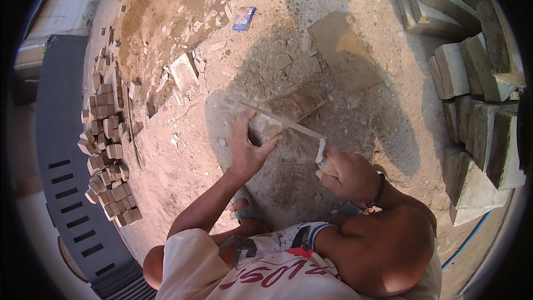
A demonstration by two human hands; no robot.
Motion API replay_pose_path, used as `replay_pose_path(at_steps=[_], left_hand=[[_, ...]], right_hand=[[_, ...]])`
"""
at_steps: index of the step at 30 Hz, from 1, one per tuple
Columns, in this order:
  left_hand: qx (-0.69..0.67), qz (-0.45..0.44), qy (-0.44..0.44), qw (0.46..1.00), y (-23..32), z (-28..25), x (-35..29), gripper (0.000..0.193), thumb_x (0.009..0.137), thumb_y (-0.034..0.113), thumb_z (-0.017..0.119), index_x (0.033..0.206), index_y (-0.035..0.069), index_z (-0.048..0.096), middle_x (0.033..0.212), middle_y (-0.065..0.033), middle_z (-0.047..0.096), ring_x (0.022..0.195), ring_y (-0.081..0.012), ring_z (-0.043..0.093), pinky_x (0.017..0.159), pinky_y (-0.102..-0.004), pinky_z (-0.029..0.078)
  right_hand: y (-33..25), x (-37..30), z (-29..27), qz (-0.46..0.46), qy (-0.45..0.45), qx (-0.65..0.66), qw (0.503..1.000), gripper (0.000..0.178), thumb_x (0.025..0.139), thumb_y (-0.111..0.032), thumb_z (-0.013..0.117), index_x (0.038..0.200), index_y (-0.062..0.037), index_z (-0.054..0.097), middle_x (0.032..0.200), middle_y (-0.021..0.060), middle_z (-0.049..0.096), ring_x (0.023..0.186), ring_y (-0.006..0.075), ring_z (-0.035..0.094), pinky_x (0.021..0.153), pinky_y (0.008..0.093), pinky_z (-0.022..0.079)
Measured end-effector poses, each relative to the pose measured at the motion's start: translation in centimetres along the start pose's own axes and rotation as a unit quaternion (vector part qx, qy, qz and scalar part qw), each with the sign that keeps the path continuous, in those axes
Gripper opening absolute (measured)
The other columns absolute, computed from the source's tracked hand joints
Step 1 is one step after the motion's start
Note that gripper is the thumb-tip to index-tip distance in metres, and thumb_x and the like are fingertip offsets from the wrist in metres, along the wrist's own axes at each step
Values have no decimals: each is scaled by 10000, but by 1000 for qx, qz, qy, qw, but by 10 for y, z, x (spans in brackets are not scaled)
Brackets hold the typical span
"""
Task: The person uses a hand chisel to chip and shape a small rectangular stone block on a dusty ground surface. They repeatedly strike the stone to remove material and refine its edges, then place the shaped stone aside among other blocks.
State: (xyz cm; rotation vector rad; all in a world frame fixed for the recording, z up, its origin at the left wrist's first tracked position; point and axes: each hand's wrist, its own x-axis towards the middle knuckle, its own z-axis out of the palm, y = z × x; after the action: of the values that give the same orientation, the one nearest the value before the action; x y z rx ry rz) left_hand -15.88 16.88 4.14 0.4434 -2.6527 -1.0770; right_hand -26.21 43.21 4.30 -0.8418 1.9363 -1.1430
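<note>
My right hand (pixel 347 175) is wrapped round the handle of a trowel (pixel 294 126). The trowel's thin blade appears nearly edge-on and reaches left above a concrete block (pixel 302 101), its tip close to my left fingers. My left hand (pixel 250 147) has its thumb and fingers curved round the near left end of that block. The block lies slantwise on dusty ground in my shadow, partly covered by the blade. Whether the blade touches the block, I cannot tell.
Large concrete kerb blocks (pixel 480 128) are piled at the right, with a blue hose (pixel 466 239) below them. Small paving bricks (pixel 105 161) lie heaped at the left beside a grey gate (pixel 61 133). Further off are a broken slab (pixel 184 72) and a blue packet (pixel 244 18).
</note>
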Motion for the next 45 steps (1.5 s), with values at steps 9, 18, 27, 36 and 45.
replay_pose_path(at_steps=[9, 18, 27, 36, 45], left_hand=[[17, -61, -36, 997, -9, 0, -4, 830, 719, 187, 859, 1392, -3, 411, 1260, -194, 527, 1196, -338, 521, 1034, -421, 406], [-56, -169, -20, 984, 11, 2, -12, 929, 842, 565, 711, 1445, -43, 353, 1335, -258, 439, 1254, -359, 433, 1080, -445, 336], [-198, -248, -57, 947, 22, 1, 7, 730, 801, 427, 764, 1287, -52, 504, 1226, -203, 453, 1227, -300, 437, 1050, -387, 354], [77, -50, -16, 996, 45, 25, -8, 998, 652, 371, 862, 1410, -33, 355, 1340, -232, 367, 1295, -377, 368, 1093, -468, 336], [153, -26, -87, 984, 67, -10, 14, 969, 604, 239, 906, 1360, -4, 351, 1352, -274, 380, 1300, -426, 363, 1102, -493, 336]], right_hand=[[10, -3, 18, -15, 18, -46, 999, 396, 885, -269, 658, 1165, -12, 548, 811, 236, 659, 776, 449, 660, 689, 492, 526], [-12, 10, -13, 10, 19, -32, 999, 373, 906, -283, 614, 1119, 5, 509, 807, 230, 672, 792, 453, 668, 721, 526, 523], [74, 16, -29, 121, 44, -140, 982, 445, 905, -280, 640, 1184, 38, 503, 924, 307, 652, 912, 472, 641, 787, 523, 499], [36, -35, -40, 45, 116, -14, 992, 528, 920, -278, 636, 1294, 65, 492, 954, 293, 657, 920, 450, 660, 797, 473, 506], [21, -17, -26, -35, 120, 55, 991, 497, 936, -300, 627, 1268, 46, 496, 922, 295, 660, 880, 473, 655, 776, 506, 510]])
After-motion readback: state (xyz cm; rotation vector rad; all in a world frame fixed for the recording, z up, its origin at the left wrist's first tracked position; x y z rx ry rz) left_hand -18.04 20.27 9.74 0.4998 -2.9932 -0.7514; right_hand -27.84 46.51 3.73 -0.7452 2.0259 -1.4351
